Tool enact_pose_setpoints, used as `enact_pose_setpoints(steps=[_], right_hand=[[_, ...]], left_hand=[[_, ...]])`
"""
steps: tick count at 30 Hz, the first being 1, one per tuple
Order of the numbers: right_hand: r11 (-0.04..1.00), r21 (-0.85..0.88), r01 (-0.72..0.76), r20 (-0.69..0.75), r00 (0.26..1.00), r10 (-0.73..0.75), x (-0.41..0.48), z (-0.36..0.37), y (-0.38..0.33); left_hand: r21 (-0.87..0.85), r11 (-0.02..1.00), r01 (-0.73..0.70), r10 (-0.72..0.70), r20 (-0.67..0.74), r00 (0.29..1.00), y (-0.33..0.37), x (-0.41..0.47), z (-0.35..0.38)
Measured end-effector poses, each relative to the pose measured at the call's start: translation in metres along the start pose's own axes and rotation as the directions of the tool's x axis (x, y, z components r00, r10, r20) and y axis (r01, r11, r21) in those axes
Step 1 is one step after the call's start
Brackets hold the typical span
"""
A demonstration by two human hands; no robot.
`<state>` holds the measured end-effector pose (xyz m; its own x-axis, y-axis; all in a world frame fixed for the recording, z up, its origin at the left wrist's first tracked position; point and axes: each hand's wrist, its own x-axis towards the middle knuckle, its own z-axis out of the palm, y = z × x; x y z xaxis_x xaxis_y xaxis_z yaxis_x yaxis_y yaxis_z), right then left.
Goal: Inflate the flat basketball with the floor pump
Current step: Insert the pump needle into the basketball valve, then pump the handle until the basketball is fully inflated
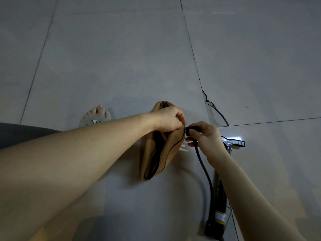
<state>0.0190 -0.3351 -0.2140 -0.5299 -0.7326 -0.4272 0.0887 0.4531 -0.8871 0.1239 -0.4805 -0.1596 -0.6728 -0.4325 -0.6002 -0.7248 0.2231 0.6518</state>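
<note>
The flat tan basketball (161, 153) stands folded on edge on the floor, its black seams showing. My left hand (169, 120) grips its upper rim and holds it upright. My right hand (205, 136) pinches the black hose head (188, 132) of the floor pump against the ball's right side. The black hose (205, 171) curves down from that hand to the pump (219, 202), which lies on the floor to the right with its grey handle (234, 142) past my wrist. The valve itself is hidden.
Grey floor tiles (121, 58) spread all around, with a cracked tile corner (213, 108) just beyond my right hand. My foot in a grey sandal (97, 116) rests left of the ball. A small white piece (183, 148) lies under the ball's right edge.
</note>
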Motion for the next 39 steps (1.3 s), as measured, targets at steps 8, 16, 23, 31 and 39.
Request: enact_pose_setpoints(steps=[8,16,23,31,39], right_hand=[[0.994,-0.093,0.064,-0.057,0.996,-0.069,0.002,-0.014,0.005],[0.687,-0.572,-0.449,-0.381,0.887,0.263,-0.009,-0.1,0.067],[0.746,-0.489,-0.452,-0.302,0.89,0.342,-0.011,-0.082,0.115],[0.824,-0.497,-0.272,-0.435,0.9,0.035,-0.047,-0.127,0.017],[0.932,-0.363,0.013,-0.264,0.957,-0.117,-0.135,-0.121,-0.015]], left_hand=[[0.063,0.998,-0.024,0.026,-0.028,0.999,-0.002,0.007,0.008],[0.291,0.956,-0.042,0.078,-0.116,0.99,0.001,0.016,0.033],[0.415,0.909,0.046,0.032,-0.179,0.983,0.011,0.015,0.031],[0.437,0.887,0.149,-0.011,-0.301,0.953,0.022,0.013,0.012],[0.266,0.964,0.023,0.041,-0.234,0.971,0.01,0.013,0.011]])
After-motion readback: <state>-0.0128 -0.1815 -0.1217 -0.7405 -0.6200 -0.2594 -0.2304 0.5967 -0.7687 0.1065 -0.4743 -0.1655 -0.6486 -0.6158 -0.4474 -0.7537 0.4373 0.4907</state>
